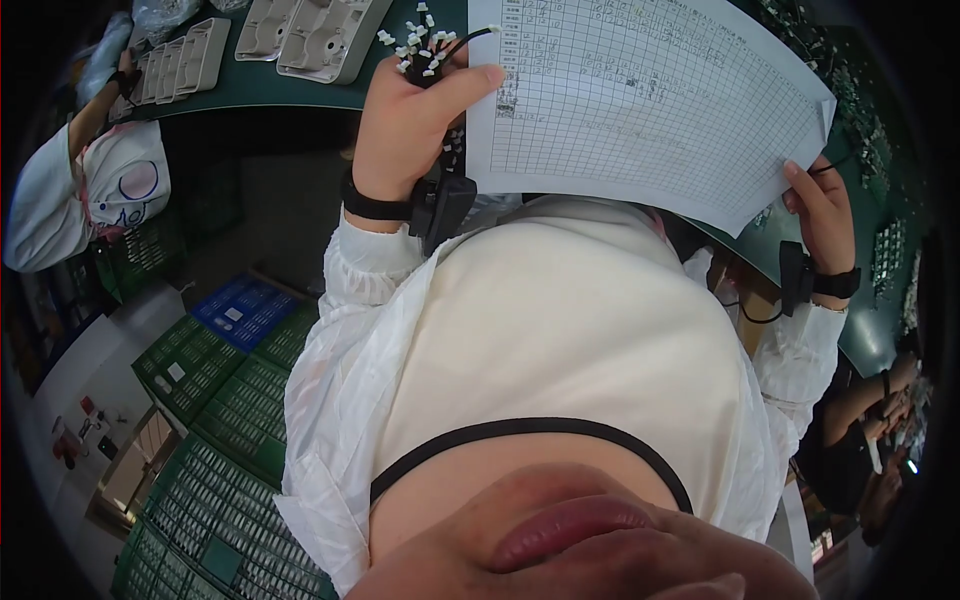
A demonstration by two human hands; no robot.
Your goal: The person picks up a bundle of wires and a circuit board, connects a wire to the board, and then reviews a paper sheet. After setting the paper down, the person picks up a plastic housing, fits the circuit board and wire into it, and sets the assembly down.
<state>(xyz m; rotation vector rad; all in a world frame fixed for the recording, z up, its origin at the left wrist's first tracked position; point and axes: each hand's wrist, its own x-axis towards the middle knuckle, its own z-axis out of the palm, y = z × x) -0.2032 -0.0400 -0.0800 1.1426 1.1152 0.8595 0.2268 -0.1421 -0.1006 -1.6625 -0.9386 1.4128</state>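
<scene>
A white paper sheet (640, 110), printed with a grid and partly filled in by hand, is stretched out between my two hands. My left hand (405, 130) is closed, its thumb pressing the sheet's left edge. That same hand also grips a bundle of black cables with small white connectors (420, 45), whose ends stick up above the fingers. At the sheet's lower right corner my right hand (822, 210) pinches the paper between thumb and fingers. Black bands with box-shaped units sit on both my wrists.
Beige compartment trays (315, 40) lie on the dark green table (285, 90) at far left. More cables with pale connectors (865, 120) lie at right. Green crates (230, 510) and a blue crate (245, 310) are stacked at lower left. People work at both sides.
</scene>
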